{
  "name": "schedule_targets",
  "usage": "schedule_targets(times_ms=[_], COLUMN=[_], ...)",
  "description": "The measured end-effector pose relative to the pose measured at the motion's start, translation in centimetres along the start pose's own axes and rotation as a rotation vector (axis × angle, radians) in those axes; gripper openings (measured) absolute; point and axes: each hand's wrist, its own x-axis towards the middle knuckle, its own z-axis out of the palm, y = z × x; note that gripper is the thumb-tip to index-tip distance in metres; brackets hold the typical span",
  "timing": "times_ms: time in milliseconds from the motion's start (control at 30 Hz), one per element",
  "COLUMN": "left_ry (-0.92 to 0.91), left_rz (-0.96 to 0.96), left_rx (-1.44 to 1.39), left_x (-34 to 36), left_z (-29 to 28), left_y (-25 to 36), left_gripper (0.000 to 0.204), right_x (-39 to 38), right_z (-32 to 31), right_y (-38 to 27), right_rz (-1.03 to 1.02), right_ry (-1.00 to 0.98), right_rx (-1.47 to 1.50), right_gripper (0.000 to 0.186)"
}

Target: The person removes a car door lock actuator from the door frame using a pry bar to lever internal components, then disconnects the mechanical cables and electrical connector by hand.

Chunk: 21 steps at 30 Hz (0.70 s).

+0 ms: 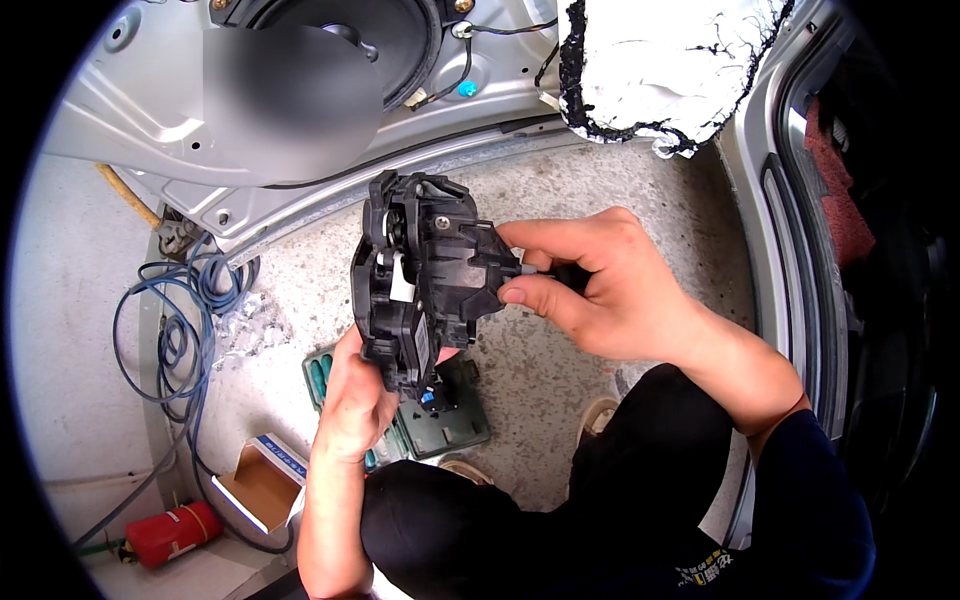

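Observation:
A black car door latch (455, 262) is held up in front of me over the floor, its long side upright, with a white plastic lever (402, 280) on its left part and a small blue piece at its bottom end. My left hand (358, 402) grips it from below; the latch hides most of those fingers. At its right side my right hand (615, 285) pinches a small dark piece with a grey end (529, 269) against the housing, thumb and forefinger touching the latch. The fingers partly hide this piece, so its kind is unclear.
An opened car door with a round speaker (415, 50) and white sheeting (660, 60) stands ahead. Below the latch lies a green tool case (455, 425). Leftward are a coiled blue hose (170, 345), an open cardboard box (262, 485) and a red fire extinguisher (172, 535). The car's sill (785, 260) runs along the right.

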Motion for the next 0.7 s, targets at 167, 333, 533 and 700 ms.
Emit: schedule_targets(times_ms=[167,333,533,700], left_ry=[-0.117,-0.111,-0.041,-0.006], left_rz=[-0.04,-0.04,-0.027,-0.023], left_rx=[-0.092,-0.173,-0.065,-0.015], left_x=[0.28,0.39,0.35,0.33], left_z=[-0.23,-0.4,-0.26,-0.52], left_y=[0.11,0.01,0.25,-0.54], left_gripper=[0.104,0.097,0.101,0.106], right_x=[0.05,-0.2,0.08,-0.09], right_z=[0.42,0.48,0.27,0.29], right_y=[0.24,0.54,0.22,0.32], right_rz=[0.044,0.205,0.224,0.116], right_ry=[-0.021,0.002,-0.025,-0.03], right_rx=[-0.01,0.049,0.041,-0.003], right_gripper=[0.023,0.021,0.022,0.024])
